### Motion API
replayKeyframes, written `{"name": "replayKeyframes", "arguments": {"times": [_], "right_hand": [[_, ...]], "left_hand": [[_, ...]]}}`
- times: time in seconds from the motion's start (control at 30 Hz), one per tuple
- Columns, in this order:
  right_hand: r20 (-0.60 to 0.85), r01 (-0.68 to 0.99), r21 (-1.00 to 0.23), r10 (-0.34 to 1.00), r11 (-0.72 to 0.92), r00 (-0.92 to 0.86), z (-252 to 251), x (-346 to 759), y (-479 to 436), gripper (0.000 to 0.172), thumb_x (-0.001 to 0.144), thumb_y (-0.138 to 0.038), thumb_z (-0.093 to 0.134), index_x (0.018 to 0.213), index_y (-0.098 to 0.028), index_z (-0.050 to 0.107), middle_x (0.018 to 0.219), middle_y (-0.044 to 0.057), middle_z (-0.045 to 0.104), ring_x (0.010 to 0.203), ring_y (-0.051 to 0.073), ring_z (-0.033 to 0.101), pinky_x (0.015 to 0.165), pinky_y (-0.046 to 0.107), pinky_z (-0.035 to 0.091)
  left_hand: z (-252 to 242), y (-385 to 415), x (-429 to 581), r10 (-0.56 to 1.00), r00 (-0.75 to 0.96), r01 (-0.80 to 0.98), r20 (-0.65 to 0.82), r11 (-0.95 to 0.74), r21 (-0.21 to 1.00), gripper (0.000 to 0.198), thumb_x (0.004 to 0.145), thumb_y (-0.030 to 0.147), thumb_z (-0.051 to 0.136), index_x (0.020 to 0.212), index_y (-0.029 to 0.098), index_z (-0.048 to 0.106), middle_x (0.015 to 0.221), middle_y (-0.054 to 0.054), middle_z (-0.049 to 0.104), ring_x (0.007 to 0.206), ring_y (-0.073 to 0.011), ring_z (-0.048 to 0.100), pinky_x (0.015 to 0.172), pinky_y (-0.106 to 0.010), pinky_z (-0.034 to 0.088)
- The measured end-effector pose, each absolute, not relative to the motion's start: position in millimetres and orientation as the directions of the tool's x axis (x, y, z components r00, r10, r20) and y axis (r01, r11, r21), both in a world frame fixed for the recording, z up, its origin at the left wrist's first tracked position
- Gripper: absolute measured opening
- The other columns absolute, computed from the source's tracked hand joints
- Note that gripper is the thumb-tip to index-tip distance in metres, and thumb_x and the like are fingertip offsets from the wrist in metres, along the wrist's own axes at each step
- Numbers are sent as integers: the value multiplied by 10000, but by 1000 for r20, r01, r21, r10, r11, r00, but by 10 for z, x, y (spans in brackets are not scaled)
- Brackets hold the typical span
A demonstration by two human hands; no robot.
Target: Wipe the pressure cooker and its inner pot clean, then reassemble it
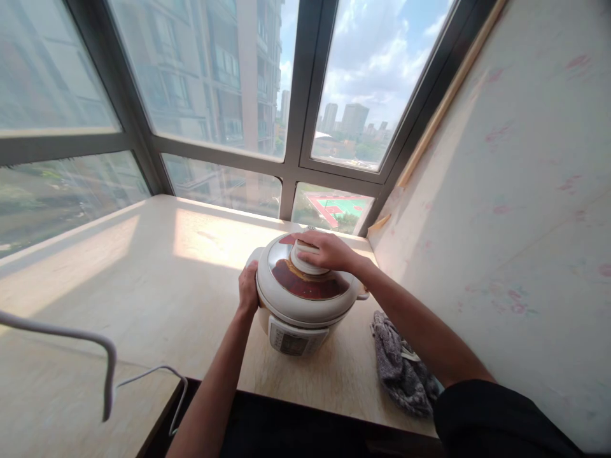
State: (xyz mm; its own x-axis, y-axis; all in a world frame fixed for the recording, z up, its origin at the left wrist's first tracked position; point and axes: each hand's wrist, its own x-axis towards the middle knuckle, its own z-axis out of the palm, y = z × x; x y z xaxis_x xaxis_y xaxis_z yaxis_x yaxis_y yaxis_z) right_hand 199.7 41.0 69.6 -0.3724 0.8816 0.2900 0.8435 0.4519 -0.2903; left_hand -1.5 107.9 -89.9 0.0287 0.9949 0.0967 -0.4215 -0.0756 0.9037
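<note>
A white electric pressure cooker (291, 318) stands upright on the pale ledge, its control panel facing me. Its round lid (310, 289) has a dark red and brown glossy centre and is seated on the pot. My right hand (324, 250) is wrapped over the white knob (309, 262) on top of the lid. At the cooker's left side my left hand (248, 287) grips the side handle (254, 256), with its fingers partly hidden. To the right of the cooker, below my right forearm, lies a crumpled grey cloth (401, 366).
The stone-look ledge (143, 305) runs to large grey-framed windows (291, 168). A papered wall (520, 191) closes off the right side. A grey-white cable (62, 329) loops at the lower left. The ledge's front edge lies close to my body.
</note>
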Motion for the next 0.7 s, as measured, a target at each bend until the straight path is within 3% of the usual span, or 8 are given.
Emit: {"name": "replayKeyframes", "arguments": {"times": [0.13, 0.47, 0.7], "right_hand": [[307, 898, -232, 904, 373, -296, 651, 1951, 359, 452, 958, -369, 577, 1390, -243, 610, 1318, 74, 690, 1206, 234, 623, 1018, 339, 455], [362, 946, -257, 927, 196, -93, 608, 1816, 309, 453, 944, -421, 606, 1369, -265, 620, 1351, 47, 682, 1221, 244, 628, 1017, 334, 459], [342, 982, -187, 939, 28, 39, 655, 1644, 239, 376, 985, -410, 529, 1297, -223, 624, 1250, 95, 710, 1114, 275, 660, 901, 356, 495]], "left_hand": [[-890, 1073, -5, 997, 2, -412, 80, -72, 908, 458, 755, 620, 646, 710, 164, 631, 633, 14, 587, 610, -146, 511, 596, -283, 447], [-889, 1080, 1, 997, -32, -382, 68, -75, 921, 489, 756, 625, 633, 787, 142, 697, 697, -17, 653, 679, -177, 574, 672, -309, 488], [-906, 1090, 14, 997, -19, -428, 72, -73, 901, 482, 763, 595, 644, 832, 124, 716, 735, -34, 682, 715, -190, 603, 691, -318, 493]]}}
